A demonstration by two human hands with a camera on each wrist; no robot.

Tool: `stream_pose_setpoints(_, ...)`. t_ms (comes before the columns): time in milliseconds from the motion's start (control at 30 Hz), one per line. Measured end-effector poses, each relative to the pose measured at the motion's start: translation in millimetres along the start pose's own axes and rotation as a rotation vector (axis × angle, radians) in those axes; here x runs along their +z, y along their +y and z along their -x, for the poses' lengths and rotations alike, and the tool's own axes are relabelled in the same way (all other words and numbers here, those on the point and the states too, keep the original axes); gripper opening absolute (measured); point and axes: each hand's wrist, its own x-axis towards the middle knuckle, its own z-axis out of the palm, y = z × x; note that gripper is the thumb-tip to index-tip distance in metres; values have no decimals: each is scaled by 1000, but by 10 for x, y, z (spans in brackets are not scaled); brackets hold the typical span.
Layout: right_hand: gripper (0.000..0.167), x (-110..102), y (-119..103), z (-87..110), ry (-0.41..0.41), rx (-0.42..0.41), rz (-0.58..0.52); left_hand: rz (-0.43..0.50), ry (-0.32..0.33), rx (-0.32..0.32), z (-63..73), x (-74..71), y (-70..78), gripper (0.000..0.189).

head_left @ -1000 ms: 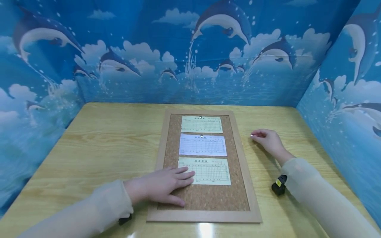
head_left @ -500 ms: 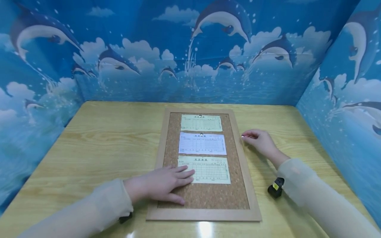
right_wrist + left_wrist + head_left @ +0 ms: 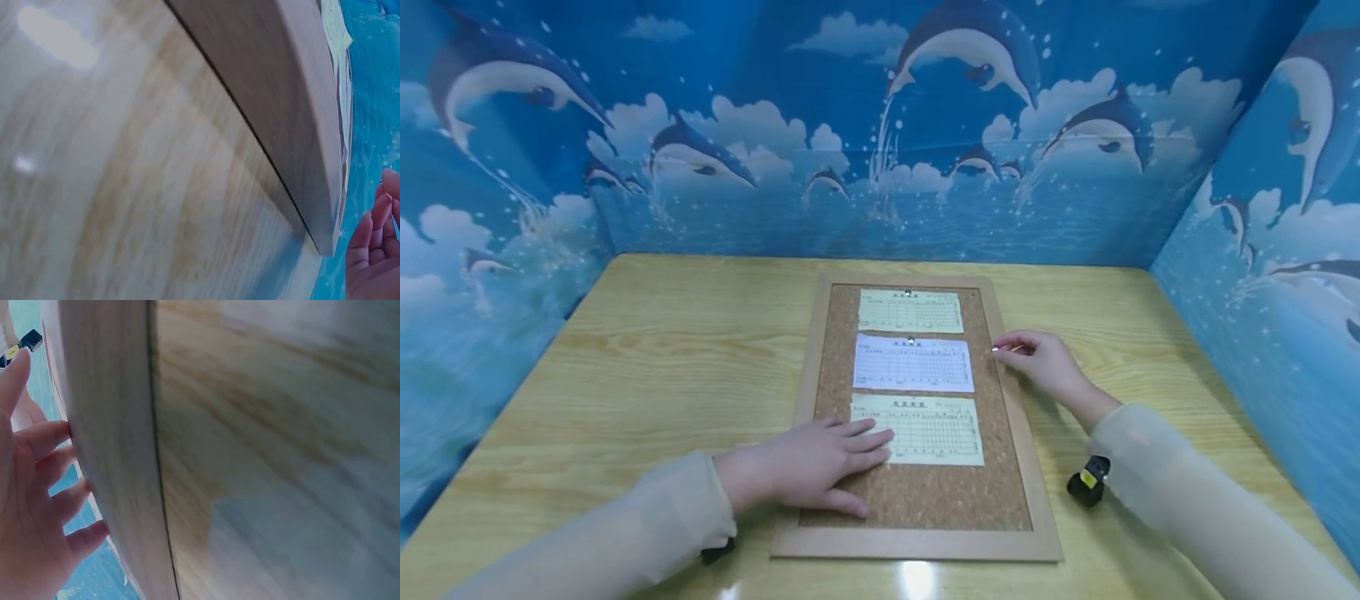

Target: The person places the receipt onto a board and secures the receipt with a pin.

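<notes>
A framed cork board [image 3: 947, 504] lies on the table, bearing three printed form slips. Shiny tacks sit at the top of the far pale green slip [image 3: 880, 317] and the lilac slip [image 3: 876, 371]. My left hand [image 3: 812, 467] rests with spread fingers over the left part of the near pale green slip [image 3: 940, 433]; in the left wrist view its fingers [image 3: 53, 465] reach over the board's edge. My right hand [image 3: 1048, 367] pinches a small shiny thumbtack [image 3: 996, 348] above the board's right side. In the right wrist view its thin tip barely shows at the fingers [image 3: 381, 212].
The wood-grain table [image 3: 662, 358] extends on both sides of the board. Blue dolphin-print cloth [image 3: 760, 208] stands behind it and along the sides. A black wrist camera [image 3: 1087, 482] hangs under the right sleeve.
My right hand has moved left with the thumbtack, from beside the board to over its right edge. The left hand has stayed in place on the near slip.
</notes>
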Motion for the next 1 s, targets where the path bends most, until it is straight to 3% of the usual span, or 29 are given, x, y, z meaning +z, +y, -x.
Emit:
stream_pose_setpoints(267, 23, 120, -82, 18, -20, -54, -52, -1, 14, 15, 26, 15, 3, 76)
stream_pose_setpoints(1000, 20, 294, -311, 110, -96, -102, -109, 16, -7, 6, 5, 7, -2, 76)
